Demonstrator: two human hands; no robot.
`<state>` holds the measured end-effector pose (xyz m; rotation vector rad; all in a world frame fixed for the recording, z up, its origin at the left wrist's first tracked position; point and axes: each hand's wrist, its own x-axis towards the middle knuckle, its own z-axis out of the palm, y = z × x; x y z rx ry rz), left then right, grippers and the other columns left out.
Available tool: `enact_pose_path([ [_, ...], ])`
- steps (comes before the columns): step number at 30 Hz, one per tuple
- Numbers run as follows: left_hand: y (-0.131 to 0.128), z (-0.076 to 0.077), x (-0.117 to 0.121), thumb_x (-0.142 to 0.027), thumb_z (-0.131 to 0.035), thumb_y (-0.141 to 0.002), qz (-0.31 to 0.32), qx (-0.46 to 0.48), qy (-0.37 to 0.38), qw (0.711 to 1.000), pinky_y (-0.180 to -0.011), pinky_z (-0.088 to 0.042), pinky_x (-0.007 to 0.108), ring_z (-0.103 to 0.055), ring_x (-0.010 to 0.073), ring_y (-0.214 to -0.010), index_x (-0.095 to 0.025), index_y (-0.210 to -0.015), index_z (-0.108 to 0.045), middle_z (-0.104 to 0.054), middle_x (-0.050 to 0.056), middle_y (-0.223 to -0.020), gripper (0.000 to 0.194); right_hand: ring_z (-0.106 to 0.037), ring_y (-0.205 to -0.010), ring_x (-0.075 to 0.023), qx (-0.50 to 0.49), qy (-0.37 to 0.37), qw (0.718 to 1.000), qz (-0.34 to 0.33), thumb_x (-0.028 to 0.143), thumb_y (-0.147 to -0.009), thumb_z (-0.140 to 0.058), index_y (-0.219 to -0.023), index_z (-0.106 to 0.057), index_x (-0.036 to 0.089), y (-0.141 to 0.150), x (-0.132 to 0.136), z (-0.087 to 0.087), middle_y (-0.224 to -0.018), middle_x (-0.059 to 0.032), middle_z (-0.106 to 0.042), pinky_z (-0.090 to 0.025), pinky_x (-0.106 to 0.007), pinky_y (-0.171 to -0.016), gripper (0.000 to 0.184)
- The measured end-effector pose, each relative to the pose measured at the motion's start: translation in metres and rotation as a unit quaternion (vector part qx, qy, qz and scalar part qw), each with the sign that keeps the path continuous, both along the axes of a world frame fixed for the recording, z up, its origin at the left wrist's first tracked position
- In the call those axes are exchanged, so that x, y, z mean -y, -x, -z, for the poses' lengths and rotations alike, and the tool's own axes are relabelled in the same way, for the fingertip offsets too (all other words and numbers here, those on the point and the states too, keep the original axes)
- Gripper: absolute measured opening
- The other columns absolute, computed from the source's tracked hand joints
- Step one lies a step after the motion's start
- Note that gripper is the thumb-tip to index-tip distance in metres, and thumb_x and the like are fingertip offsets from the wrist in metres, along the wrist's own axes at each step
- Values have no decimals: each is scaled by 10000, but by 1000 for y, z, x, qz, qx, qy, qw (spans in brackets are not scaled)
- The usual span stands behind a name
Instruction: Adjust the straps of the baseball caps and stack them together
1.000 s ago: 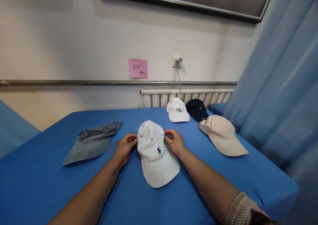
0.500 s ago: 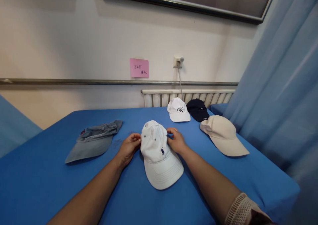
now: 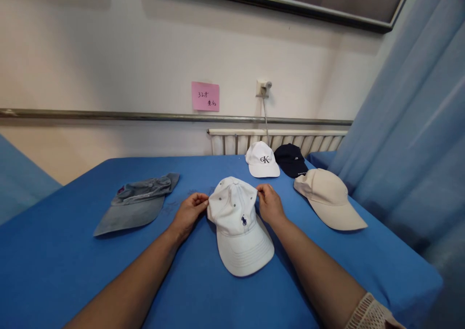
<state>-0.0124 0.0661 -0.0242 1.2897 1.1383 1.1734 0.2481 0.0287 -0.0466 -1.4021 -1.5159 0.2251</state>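
Note:
A white baseball cap [image 3: 232, 222] with a small dark blue horse-rider emblem lies on the blue-covered table [image 3: 203, 290], its brim pointing toward me and a little right. My left hand [image 3: 191, 212] pinches the left edge of its crown between thumb and fingers. On the other side, my right hand [image 3: 270, 203] grips the crown's right edge, fingers closed on the fabric. The crown is stretched wide between the two hands. The back of the cap is hidden behind the crown.
To the left lies a flattened grey cap [image 3: 136, 208]. A white cap with dark letters [image 3: 262, 160] and a navy cap [image 3: 290, 159] sit at the back, near a radiator [image 3: 232, 145]. At right is a beige cap [image 3: 329, 198], beside a blue curtain [image 3: 410, 125].
My right hand has moved right, pulling the crown's right side outward, so the crown looks wider. My left hand stays at the left edge. The view has shifted slightly.

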Motion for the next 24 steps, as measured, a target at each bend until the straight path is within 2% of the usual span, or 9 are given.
enact_pose_path([
  [4, -2, -6, 9, -423, -728, -667, -80, -118, -130, 981, -736, -460, 306, -583, 196, -750, -194, -790, -661, -657, 28, -788, 269, -587, -870, -213, 4, 43, 999, 10, 142, -858, -431, -915, -591, 209, 5, 0, 5, -921, -70, -642, -447, -339, -793, 183],
  [7, -7, -15, 25, -393, -681, -735, -49, -223, -230, 946, -778, -456, 330, -576, 218, -778, -220, -786, -661, -642, 33, -799, 182, -593, -865, -201, -6, 46, 999, -3, 151, -856, -451, -914, -594, 216, 10, 1, 8, -923, -57, -644, -450, -325, -793, 167],
  [10, -19, -19, 41, -381, -713, -709, -16, -326, -319, 890, -866, -435, 376, -572, 262, -903, -223, -853, -654, -638, 63, -921, 222, -597, -886, -206, -22, 32, 999, -16, 173, -857, -463, -919, -599, 214, 13, 3, 8, -933, -62, -645, -460, -333, -815, 155],
  [12, -29, -19, 47, -348, -696, -725, -10, -386, -349, 854, -900, -414, 412, -559, 285, -955, -217, -834, -644, -631, 85, -976, 178, -597, -900, -210, -30, 22, 999, -17, 181, -854, -466, -926, -599, 212, 14, 4, 7, -937, -65, -646, -464, -341, -832, 155],
  [14, -35, -19, 49, -281, -637, -764, -2, -419, -357, 835, -879, -416, 423, -557, 284, -935, -213, -777, -629, -629, 92, -965, 70, -598, -911, -213, -34, 14, 999, -15, 186, -853, -466, -931, -597, 211, 13, 5, 6, -943, -68, -645, -465, -346, -843, 155],
  [16, -37, -20, 51, -233, -584, -792, -5, -415, -369, 832, -862, -424, 419, -562, 273, -914, -211, -750, -610, -626, 92, -943, 54, -596, -917, -215, -37, 6, 999, -9, 187, -853, -460, -931, -594, 210, 11, 5, 4, -947, -71, -642, -465, -349, -850, 156],
  [19, -33, -25, 53, -234, -559, -821, -45, -372, -390, 841, -900, -430, 412, -572, 263, -947, -212, -773, -594, -614, 91, -952, 63, -592, -925, -221, -38, -3, 999, 12, 183, -851, -452, -935, -593, 206, 7, 4, 1, -947, -78, -641, -465, -357, -850, 166],
  [21, -29, -26, 54, -252, -556, -832, -65, -352, -381, 853, -902, -447, 395, -576, 260, -971, -216, -791, -590, -604, 92, -982, 65, -592, -921, -226, -36, -3, 999, 23, 177, -844, -448, -938, -597, 200, 4, 3, 0, -944, -82, -643, -465, -363, -844, 178],
  [24, -26, -23, 51, -277, -545, -851, -55, -341, -359, 867, -875, -471, 370, -582, 252, -979, -218, -804, -581, -589, 93, -1019, 84, -598, -922, -225, -33, 7, 999, 39, 145, -826, -436, -950, -601, 195, 2, 3, 0, -956, -85, -650, -464, -362, -840, 212],
])
